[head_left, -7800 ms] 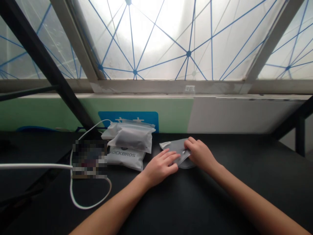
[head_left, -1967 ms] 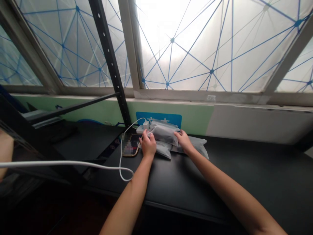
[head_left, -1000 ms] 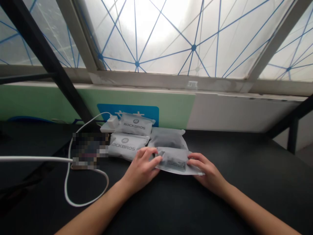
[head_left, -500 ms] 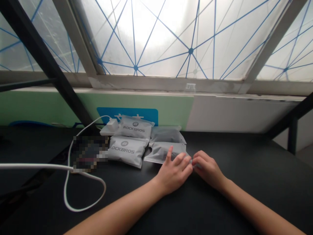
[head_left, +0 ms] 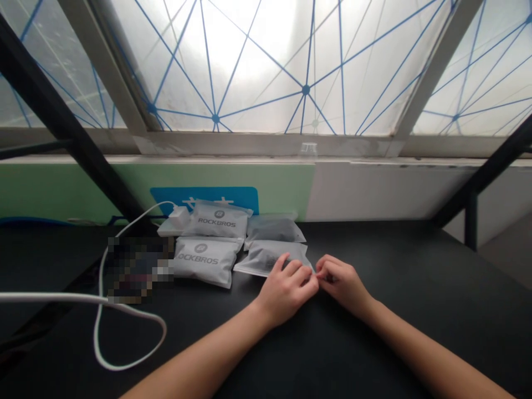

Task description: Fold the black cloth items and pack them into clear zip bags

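A frosted zip bag (head_left: pixel 261 257) with something dark inside lies flat in front of me. My left hand (head_left: pixel 291 285) lies over its near right part, fingers curled, the thumb side gripping the bag's near right corner. Beside it, my right hand (head_left: pixel 341 280) pinches at the same corner, its fingertips meeting those of the left. The fingers hide most of that corner. Right behind lies another frosted bag (head_left: pixel 274 227) with dark contents. To the left are two filled grey bags printed ROCKBROS, a front bag (head_left: pixel 203 270) and a back bag (head_left: pixel 224 230).
A white charger plug (head_left: pixel 178 216) sits in a power strip (head_left: pixel 165 229) at the back left. A white cable (head_left: pixel 163 332) loops across the black table (head_left: pixel 399 266). A blurred-out object (head_left: pixel 139 271) lies left of the bags. Dark metal posts (head_left: pixel 100 177) flank the table.
The view has shifted slightly, so the scene sits further left. My right hand's fingers have drawn into a tighter pinch at the bag's corner. The bags stay in place.
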`<state>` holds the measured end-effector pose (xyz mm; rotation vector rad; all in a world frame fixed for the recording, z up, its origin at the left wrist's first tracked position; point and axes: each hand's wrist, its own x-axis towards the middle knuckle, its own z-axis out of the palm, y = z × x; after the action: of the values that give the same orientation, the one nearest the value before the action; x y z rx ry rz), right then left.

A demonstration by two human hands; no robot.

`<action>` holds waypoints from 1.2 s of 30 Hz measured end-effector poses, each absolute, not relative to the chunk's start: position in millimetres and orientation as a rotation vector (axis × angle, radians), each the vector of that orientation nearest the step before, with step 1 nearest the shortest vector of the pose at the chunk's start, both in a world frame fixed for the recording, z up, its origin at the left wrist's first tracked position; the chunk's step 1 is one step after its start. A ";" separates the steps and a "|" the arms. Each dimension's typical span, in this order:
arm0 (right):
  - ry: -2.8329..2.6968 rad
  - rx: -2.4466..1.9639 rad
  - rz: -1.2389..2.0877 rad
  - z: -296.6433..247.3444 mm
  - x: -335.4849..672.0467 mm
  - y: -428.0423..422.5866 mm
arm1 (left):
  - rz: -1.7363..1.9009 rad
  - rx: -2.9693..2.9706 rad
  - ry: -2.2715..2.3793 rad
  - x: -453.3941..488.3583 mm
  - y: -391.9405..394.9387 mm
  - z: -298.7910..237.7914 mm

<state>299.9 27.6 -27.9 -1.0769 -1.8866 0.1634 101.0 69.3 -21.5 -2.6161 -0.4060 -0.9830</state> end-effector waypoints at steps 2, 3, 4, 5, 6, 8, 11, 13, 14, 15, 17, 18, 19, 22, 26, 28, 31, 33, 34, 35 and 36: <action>-1.912 -1.077 0.136 -25.5 299.7 28.2 | -0.989 -2.601 -0.444 100.9 68.9 -20.3; -1.931 -1.078 0.134 -23.5 301.0 29.1 | -0.991 -2.595 -0.467 100.4 69.6 -19.7; -1.946 -1.085 0.139 -21.4 303.5 30.3 | -0.991 -2.590 -0.487 99.3 70.9 -19.0; -1.953 -1.099 0.151 -19.2 307.3 31.6 | -0.990 -2.587 -0.507 97.6 72.8 -18.0; -1.946 -1.121 0.164 -17.2 312.3 32.9 | -0.992 -2.585 -0.529 94.9 75.2 -16.5; -1.896 -1.176 0.184 -14.3 325.2 35.5 | -0.991 -2.584 -0.573 86.4 80.5 -12.1; -1.807 -1.244 0.205 -12.3 345.8 38.2 | -0.993 -2.574 -0.626 65.5 88.2 -3.8; -1.762 -1.264 0.222 -11.6 355.0 39.4 | -1.007 -2.565 -0.632 48.1 92.5 -0.1; -1.743 -1.266 0.231 -11.2 357.2 39.9 | -1.024 -2.556 -0.630 39.2 94.5 0.6; -1.726 -1.265 0.242 -10.6 357.7 40.2 | -1.042 -2.549 -0.621 30.7 96.2 0.4; -1.709 -1.258 0.281 -9.1 354.3 40.4 | -1.088 -2.537 -0.604 15.9 98.7 -2.0; -1.711 -1.252 0.312 -8.1 351.0 40.2 | -1.130 -2.532 -0.610 10.2 99.3 -3.7; -1.721 -1.245 0.352 -7.2 347.3 39.8 | -1.186 -2.534 -0.629 5.9 99.4 -5.2; -1.752 -1.235 0.497 -5.6 337.9 38.2 | -1.382 -2.604 -0.724 -0.4 98.2 -5.9; -1.742 -1.282 0.634 -10.3 335.0 37.3 | -1.330 -2.799 -0.650 -2.9 95.6 2.1; -1.770 -1.295 0.615 -14.6 334.3 37.8 | -1.222 -2.874 -0.603 -3.8 94.1 4.9; -1.865 -1.272 0.512 -18.5 330.5 38.3 | -1.143 -2.928 -0.625 -2.4 91.7 3.3; -1.932 -1.248 0.452 -17.8 327.4 37.7 | -1.193 -2.929 -0.700 1.0 90.4 -0.4; -1.964 -1.237 0.429 -16.4 326.3 37.0 | -1.235 -2.919 -0.745 3.1 90.0 -2.2; -1.998 -1.229 0.411 -14.4 325.4 35.9 | -1.275 -2.907 -0.782 5.3 89.6 -3.8; -2.032 -1.223 0.398 -11.9 324.9 34.3 | -1.307 -2.895 -0.804 7.4 89.2 -5.0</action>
<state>324.9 34.3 -11.9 -1.2233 -2.0322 0.3979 7.4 89.2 -5.0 -2.8950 -0.8039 -1.3068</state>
